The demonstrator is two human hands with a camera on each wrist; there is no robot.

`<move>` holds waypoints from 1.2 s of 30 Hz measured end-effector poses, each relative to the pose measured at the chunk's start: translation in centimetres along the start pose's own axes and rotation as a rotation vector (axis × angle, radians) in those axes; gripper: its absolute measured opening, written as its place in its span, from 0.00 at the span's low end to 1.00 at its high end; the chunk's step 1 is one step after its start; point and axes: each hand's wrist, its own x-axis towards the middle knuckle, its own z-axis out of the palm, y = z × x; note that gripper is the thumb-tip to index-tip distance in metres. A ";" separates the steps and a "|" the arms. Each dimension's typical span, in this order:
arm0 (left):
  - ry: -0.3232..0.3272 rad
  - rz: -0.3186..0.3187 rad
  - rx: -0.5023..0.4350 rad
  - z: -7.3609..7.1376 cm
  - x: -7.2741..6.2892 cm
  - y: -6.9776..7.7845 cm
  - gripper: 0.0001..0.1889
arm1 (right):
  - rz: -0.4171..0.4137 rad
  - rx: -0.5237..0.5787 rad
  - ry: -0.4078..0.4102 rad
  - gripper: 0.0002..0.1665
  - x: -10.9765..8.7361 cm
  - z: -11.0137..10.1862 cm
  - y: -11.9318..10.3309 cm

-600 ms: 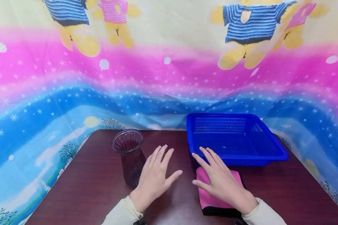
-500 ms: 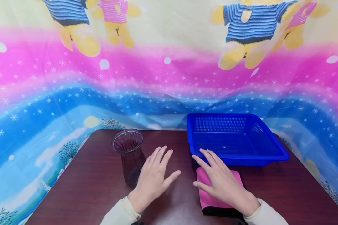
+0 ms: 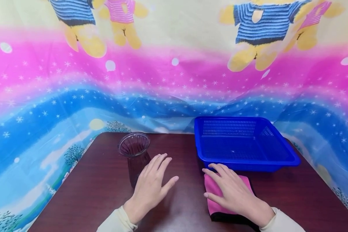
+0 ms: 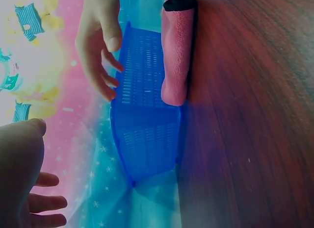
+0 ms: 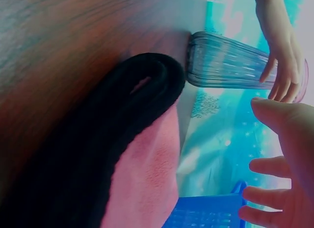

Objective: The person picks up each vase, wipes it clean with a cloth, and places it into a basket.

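Observation:
A purple-tinted glass vase [image 3: 134, 161] with a flared, ribbed rim stands upright at the left of the table. My left hand [image 3: 148, 187] hovers just right of it, fingers spread, partly hiding its body. On the right lies a folded pink towel [image 3: 211, 187] with a black edge. Above it my right hand [image 3: 235, 191] is held with fingers loosely extended, covering part of it from the head view. The right wrist view shows a gap between this hand [image 5: 299, 149] and the towel [image 5: 152, 174]. Neither hand holds anything.
A blue perforated plastic basket [image 3: 232, 145] sits at the back right, just beyond the towel. The dark red-brown table [image 3: 92, 180] ends at a printed cloth backdrop [image 3: 174, 83] on the far side and along its left and right.
Both hands have drawn back slightly toward the person, the left also leftward and the right a little rightward. The whole head view has shifted slightly. Vase, towel and basket stay in place.

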 end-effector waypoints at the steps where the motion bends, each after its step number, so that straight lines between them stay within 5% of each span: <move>1: 0.003 0.000 -0.004 -0.1 -0.1 -0.1 0.32 | 0.000 -0.002 -0.007 0.42 -0.1 0.1 0.1; 20: 0.115 0.002 -0.103 -2.0 -2.2 -1.6 0.25 | -0.002 -0.025 -0.060 0.38 -0.6 0.9 1.2; 36: 0.321 -0.063 -0.119 -3.3 -3.4 -4.1 0.17 | 0.001 -0.042 -0.109 0.40 -1.2 1.0 1.8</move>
